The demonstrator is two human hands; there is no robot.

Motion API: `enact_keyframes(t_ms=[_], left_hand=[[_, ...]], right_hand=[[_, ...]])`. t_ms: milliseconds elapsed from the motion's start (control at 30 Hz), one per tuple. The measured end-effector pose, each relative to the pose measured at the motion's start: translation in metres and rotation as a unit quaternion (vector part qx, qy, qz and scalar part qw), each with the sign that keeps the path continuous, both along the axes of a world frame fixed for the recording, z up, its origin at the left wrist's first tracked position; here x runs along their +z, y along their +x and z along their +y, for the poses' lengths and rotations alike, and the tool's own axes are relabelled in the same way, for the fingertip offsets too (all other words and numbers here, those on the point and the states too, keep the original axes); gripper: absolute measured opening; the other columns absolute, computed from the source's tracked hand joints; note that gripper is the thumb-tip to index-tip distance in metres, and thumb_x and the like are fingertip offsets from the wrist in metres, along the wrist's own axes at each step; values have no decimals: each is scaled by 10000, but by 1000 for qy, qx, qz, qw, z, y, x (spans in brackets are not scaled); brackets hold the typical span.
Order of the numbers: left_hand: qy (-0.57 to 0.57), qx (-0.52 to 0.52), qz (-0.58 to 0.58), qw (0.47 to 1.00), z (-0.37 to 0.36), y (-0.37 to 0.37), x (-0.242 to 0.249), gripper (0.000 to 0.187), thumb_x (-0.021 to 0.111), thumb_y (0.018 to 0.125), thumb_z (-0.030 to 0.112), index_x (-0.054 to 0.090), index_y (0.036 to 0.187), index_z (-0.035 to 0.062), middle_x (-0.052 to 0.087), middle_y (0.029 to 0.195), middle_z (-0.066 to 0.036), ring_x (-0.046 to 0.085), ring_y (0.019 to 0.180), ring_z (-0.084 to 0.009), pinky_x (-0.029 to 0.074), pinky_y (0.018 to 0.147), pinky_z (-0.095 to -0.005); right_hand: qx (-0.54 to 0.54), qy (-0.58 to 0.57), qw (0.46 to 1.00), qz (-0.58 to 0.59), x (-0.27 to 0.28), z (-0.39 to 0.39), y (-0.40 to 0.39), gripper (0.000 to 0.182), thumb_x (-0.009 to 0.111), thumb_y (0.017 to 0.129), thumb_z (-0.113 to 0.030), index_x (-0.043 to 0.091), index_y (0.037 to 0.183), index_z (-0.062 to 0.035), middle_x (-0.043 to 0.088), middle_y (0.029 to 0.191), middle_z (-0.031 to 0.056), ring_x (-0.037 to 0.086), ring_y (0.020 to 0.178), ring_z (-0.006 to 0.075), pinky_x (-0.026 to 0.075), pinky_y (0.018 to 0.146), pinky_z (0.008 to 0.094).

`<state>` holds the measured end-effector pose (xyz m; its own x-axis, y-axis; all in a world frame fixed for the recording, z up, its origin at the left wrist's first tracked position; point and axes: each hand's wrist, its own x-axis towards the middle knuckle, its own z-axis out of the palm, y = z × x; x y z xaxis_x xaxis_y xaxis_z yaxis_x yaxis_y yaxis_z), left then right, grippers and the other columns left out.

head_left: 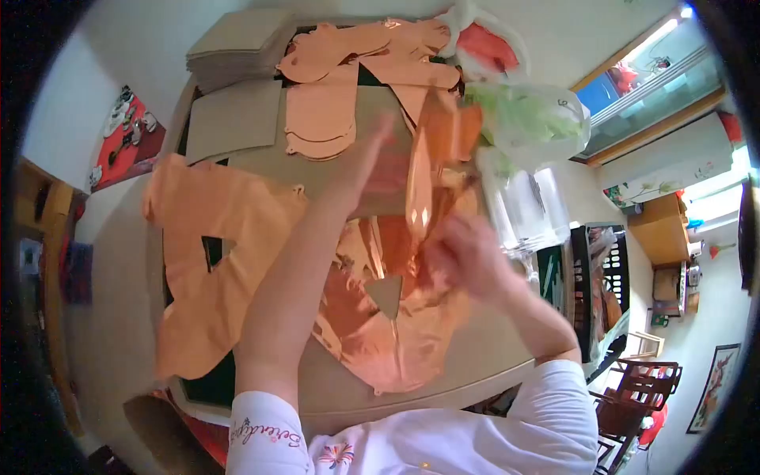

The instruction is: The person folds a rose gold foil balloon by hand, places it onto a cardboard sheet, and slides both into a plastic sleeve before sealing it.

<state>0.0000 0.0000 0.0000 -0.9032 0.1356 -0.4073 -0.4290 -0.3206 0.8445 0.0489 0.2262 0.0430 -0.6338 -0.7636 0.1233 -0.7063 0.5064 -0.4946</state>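
Observation:
In the head view, my right hand [467, 252] is closed around the crumpled edge of a flat rose-gold foil balloon [396, 348] with a triangular hole. One shiny part of it stands up beside the hand. My left hand [381, 154] reaches over the middle of the table, smeared by motion, so its fingers do not show clearly. A matching A-shaped foil balloon [198, 309] lies flat left of my left forearm. Several more flat foil balloons [321, 115] lie overlapped at the far side.
Stacked grey-brown cardboard sheets [233, 119] sit at the far left of the table [483, 348]. Clear plastic bags [526, 202] and a green-tinted bag [514, 115] lie on the right. Beyond the right edge stands a black basket [584, 293] with packages.

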Motion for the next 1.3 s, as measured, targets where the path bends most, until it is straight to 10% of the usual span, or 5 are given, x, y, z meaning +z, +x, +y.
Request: enact_keyframes(t_ms=[167, 500, 700, 933, 1300], left_hand=[[-348, -15, 91, 933, 26, 85, -31, 509, 738, 795, 162, 463, 1210, 58, 641, 910, -96, 619, 783, -165, 511, 673, -287], [-309, 142, 78, 937, 34, 190, -34, 592, 686, 771, 1, 407, 1291, 32, 636, 928, -117, 620, 809, -202, 486, 703, -310], [-685, 77, 285, 666, 42, 203, -31, 791, 727, 760, 155, 315, 1433, 94, 312, 1421, -255, 299, 1306, -437, 301, 1012, -553], [-704, -114, 233, 661, 44, 241, -50, 734, 569, 874, 443, 278, 1463, 114, 131, 1525, -248, 102, 1409, -443, 102, 1096, -623], [-700, -93, 243, 665, 38, 244, -56, 727, 563, 863, 484, 302, 1462, 165, 169, 1525, -225, 133, 1403, -446, 102, 1097, -624]], right_hand=[[67, -52, 995, 49, -35, 3, 98, 103, 662, 777, -132, 568, 792, -91, 514, 766, 67, 538, 738, 264, 409, 673, 367], [0, -5, 999, 39, -64, 25, 110, 479, 645, 815, -254, 530, 1260, -119, 480, 1323, 141, 425, 1250, 329, 386, 941, 481], [-46, 105, 992, 55, -80, 22, 131, 591, 633, 840, -320, 449, 1367, -126, 336, 1455, 191, 311, 1347, 369, 260, 1037, 592], [-84, 107, 988, 67, -61, 22, 122, 581, 627, 850, -328, 442, 1358, -114, 254, 1496, 206, 223, 1385, 403, 203, 1076, 613], [-211, 103, 966, 111, -80, -65, -121, 422, 675, 770, -359, 624, 1042, -41, 615, 1031, 196, 575, 975, 378, 482, 813, 451]])
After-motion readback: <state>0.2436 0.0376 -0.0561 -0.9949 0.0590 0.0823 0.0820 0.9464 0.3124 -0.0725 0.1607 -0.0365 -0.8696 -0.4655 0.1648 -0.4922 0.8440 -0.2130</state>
